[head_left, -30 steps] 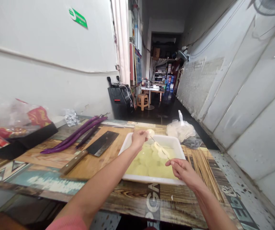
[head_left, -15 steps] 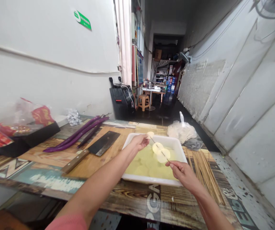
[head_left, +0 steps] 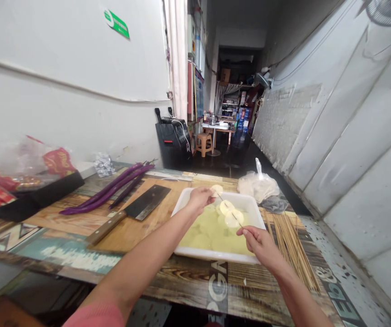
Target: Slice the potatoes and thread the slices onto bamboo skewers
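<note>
Over a white tray [head_left: 216, 257] of yellowish liquid with pale slices in it, a thin skewer slants from upper left to lower right. My right hand [head_left: 260, 243] pinches its lower end. Two pale round slices [head_left: 233, 218] are threaded on it. At the skewer's upper end, my left hand [head_left: 201, 199] has its fingers closed on another pale slice [head_left: 217, 190]. Whether the skewer's tip passes through that slice is too small to tell. A bundle of wooden skewers [head_left: 294, 250] lies to the right of the tray.
Left of the tray, a cleaver [head_left: 148, 202] rests on a wooden board [head_left: 168, 200]. Purple eggplants [head_left: 113, 188] lie beyond it. A black box [head_left: 52, 193] of packets stands far left, a plastic bag [head_left: 258, 186] behind the tray's right corner.
My left hand and its slice have shifted slightly right and up. The threaded slices and the skewer have risen a little, and my right hand has moved up slightly.
</note>
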`<state>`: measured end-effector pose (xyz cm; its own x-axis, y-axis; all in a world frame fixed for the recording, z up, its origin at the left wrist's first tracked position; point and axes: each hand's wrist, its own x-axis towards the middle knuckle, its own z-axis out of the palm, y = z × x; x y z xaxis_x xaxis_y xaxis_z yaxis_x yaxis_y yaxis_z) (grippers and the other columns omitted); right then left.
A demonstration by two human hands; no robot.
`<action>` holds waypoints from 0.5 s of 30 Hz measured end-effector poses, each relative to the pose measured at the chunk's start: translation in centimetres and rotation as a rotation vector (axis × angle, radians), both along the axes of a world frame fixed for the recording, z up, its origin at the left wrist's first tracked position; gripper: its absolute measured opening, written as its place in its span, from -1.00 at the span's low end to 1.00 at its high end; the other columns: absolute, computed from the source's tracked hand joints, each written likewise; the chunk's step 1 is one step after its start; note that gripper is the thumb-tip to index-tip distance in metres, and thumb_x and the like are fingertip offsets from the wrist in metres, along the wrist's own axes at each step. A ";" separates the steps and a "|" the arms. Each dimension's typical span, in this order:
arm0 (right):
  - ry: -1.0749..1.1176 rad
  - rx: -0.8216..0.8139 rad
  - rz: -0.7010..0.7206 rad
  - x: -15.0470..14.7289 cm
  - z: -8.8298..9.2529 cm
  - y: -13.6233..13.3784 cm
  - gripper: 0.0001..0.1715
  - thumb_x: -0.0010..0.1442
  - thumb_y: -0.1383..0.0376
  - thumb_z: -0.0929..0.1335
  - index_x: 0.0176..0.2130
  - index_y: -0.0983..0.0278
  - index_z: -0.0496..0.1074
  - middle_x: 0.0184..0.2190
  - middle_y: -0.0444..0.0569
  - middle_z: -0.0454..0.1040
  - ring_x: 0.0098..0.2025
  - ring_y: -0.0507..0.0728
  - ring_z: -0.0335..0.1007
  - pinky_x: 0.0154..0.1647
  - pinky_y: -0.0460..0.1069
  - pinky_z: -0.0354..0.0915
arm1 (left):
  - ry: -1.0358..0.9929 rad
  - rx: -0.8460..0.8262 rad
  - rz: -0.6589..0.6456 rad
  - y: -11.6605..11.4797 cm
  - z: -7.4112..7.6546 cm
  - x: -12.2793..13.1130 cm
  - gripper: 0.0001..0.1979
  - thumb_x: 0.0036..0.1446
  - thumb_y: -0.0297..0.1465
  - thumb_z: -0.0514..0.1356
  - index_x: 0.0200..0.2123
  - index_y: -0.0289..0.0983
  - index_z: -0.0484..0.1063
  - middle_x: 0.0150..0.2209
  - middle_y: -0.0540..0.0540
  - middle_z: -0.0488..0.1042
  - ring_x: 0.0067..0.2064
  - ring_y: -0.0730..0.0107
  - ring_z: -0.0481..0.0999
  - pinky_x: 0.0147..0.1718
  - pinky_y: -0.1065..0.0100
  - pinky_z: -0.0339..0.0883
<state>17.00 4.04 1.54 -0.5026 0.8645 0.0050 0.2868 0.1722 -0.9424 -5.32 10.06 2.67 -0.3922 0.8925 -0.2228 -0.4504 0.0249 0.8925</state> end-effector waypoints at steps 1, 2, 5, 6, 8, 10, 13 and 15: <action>0.001 -0.002 -0.003 0.0 0.0 0.0 -0.52 0.08 -0.01 0.21 -0.32 0.36 0.37 -0.73 -0.29 -0.05 -0.66 -0.05 -0.15 -0.64 -0.12 -0.18 | 0.022 0.017 0.016 0.0 0.0 0.1 -0.84 -0.21 -0.54 0.35 -0.57 -0.38 0.39 -0.56 -0.06 0.42 -0.54 0.52 0.41 -0.49 0.45 0.38; 0.002 -0.004 -0.004 0.0 0.0 0.0 -0.52 0.07 -0.01 0.21 -0.32 0.36 0.37 -0.73 -0.29 -0.05 -0.67 -0.05 -0.15 -0.64 -0.12 -0.18 | 0.043 0.030 0.030 0.0 -0.1 0.2 -0.85 -0.21 -0.53 0.35 -0.57 -0.38 0.40 -0.56 -0.05 0.42 -0.54 0.52 0.42 -0.48 0.44 0.39; 0.008 -0.007 -0.009 0.0 0.0 0.0 -0.52 0.07 0.00 0.21 -0.33 0.36 0.37 -0.73 -0.29 -0.04 -0.67 -0.05 -0.15 -0.64 -0.12 -0.18 | 0.089 0.053 0.052 0.0 -0.1 0.3 -0.87 -0.21 -0.53 0.34 -0.59 -0.38 0.42 -0.56 -0.06 0.44 -0.56 0.53 0.41 -0.46 0.41 0.39; 0.011 -0.009 -0.013 0.0 0.0 0.0 -0.53 0.07 0.01 0.21 -0.33 0.36 0.37 -0.73 -0.29 -0.04 -0.67 -0.05 -0.14 -0.64 -0.12 -0.17 | 0.101 0.056 0.054 0.0 -0.2 0.4 -0.88 -0.20 -0.54 0.33 -0.58 -0.39 0.42 -0.55 -0.06 0.44 -0.57 0.53 0.41 -0.46 0.40 0.38; 0.014 -0.007 -0.024 -0.1 -0.1 0.0 -0.55 0.07 0.02 0.21 -0.34 0.36 0.37 -0.73 -0.29 -0.03 -0.67 -0.06 -0.14 -0.64 -0.13 -0.17 | 0.124 0.057 0.056 -0.1 -0.3 0.4 -0.90 -0.19 -0.54 0.32 -0.57 -0.39 0.44 -0.56 -0.07 0.45 -0.58 0.51 0.42 -0.47 0.40 0.38; 0.017 0.001 -0.035 -0.1 -0.1 0.0 -0.57 0.08 0.04 0.20 -0.35 0.36 0.36 -0.73 -0.29 -0.03 -0.67 -0.06 -0.14 -0.64 -0.13 -0.17 | 0.144 0.057 0.037 -0.1 -0.4 0.5 -0.90 -0.20 -0.52 0.33 -0.57 -0.40 0.45 -0.56 -0.08 0.45 -0.57 0.49 0.43 -0.47 0.39 0.37; 0.003 0.034 -0.050 -0.1 -0.2 0.1 -0.61 0.10 0.07 0.19 -0.36 0.34 0.35 -0.73 -0.29 -0.04 -0.67 -0.05 -0.13 -0.64 -0.12 -0.15 | 0.171 0.051 -0.002 -0.2 -0.5 0.6 -0.87 -0.23 -0.49 0.35 -0.58 -0.41 0.46 -0.58 -0.10 0.45 -0.56 0.47 0.43 -0.47 0.39 0.37; -0.032 0.083 -0.056 -0.2 -0.1 0.2 -0.64 0.11 0.10 0.19 -0.38 0.33 0.36 -0.73 -0.27 -0.02 -0.66 -0.04 -0.10 -0.64 -0.12 -0.12 | 0.197 0.048 -0.034 -0.3 -0.6 0.7 -0.86 -0.24 -0.47 0.36 -0.58 -0.40 0.47 -0.59 -0.10 0.44 -0.56 0.47 0.42 -0.48 0.39 0.36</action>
